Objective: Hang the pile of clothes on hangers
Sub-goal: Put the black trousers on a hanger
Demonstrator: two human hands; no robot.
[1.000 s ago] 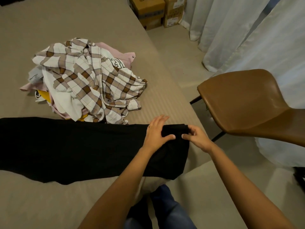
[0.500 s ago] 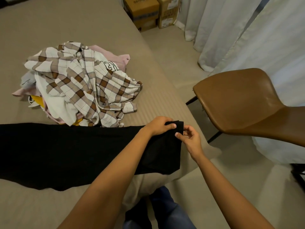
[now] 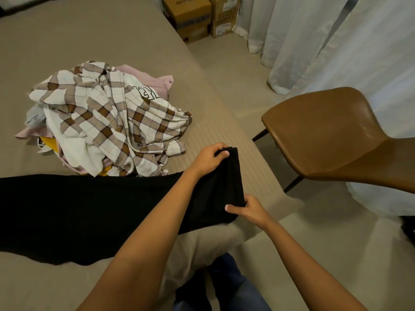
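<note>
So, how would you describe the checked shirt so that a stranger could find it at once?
Look at the beige bed, which fills the left of the view; a pile of clothes lies on it, beyond the long black garment. The checked shirt is spread over the top of that pile. It alone has brown and white squares; its neighbours are pink, white or yellow.

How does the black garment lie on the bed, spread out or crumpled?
Spread out. The black garment lies long and flat across the bed; the left hand and the right hand grip its end.
</note>
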